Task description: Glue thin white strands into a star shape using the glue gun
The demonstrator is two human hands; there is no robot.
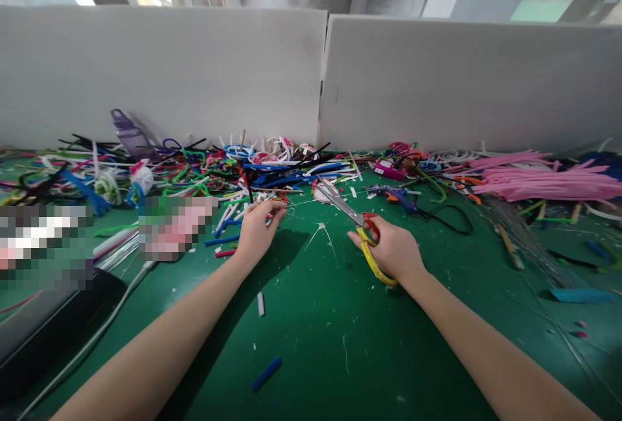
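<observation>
My right hand (394, 250) is closed round the yellow and red handles of a pair of scissors (346, 209), whose metal blades point up and left over the green mat (315, 317). My left hand (258, 227) reaches into the edge of a heap of coloured pipe cleaners (272, 171), fingers pinched near a thin black stem (249, 189) and small cut pieces; what it grips is too small to name. The two hands are about a hand's width apart.
White partition boards (194, 78) close off the far side. A pink bundle of pipe cleaners (544, 178) lies at right, a blue glue gun (396, 195) with black cord behind the scissors, a purple bottle (127, 133) at left. Loose offcuts (266, 372) dot the mat.
</observation>
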